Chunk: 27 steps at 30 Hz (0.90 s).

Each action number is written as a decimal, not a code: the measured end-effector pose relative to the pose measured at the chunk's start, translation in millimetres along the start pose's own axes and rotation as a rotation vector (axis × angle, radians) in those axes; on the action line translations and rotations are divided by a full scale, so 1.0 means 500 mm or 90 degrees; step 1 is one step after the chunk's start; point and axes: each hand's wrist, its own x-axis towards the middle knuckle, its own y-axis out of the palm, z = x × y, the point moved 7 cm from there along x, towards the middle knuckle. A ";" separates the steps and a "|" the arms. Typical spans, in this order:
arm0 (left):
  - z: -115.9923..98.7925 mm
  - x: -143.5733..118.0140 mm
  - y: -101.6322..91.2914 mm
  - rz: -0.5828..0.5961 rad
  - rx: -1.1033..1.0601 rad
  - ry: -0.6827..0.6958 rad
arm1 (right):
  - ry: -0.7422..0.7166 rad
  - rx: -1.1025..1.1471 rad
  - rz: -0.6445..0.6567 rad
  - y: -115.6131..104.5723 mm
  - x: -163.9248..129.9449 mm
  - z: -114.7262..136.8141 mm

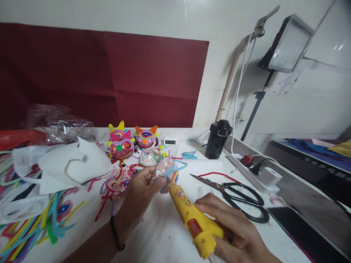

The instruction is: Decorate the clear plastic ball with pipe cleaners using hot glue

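I am looking at a white table (164,233). Black scissors (241,199), a black jar (218,139), a power strip (256,170), round colourful toy faces (122,146), white paper (74,164) and bright fuzzy sticks (35,223) are lying on it.

Single head-worn view, forward and down, close over the craft table (170,237).

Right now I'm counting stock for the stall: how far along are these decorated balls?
Three colourful finished balls stand at the back. In hand: the left hand holds a clear ball, partly decorated, against the tip of the yellow glue gun in the right hand. Another clear ball waits, and loose coloured strips remain unused.
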 end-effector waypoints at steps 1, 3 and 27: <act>0.000 0.000 0.000 0.000 0.000 0.001 | -0.001 0.008 -0.001 0.000 -0.001 0.000; 0.001 0.000 -0.001 0.001 -0.003 0.003 | -0.007 0.022 0.001 0.000 -0.004 -0.001; -0.002 0.000 0.005 0.025 0.005 0.025 | -0.009 -0.002 -0.028 -0.009 0.006 0.010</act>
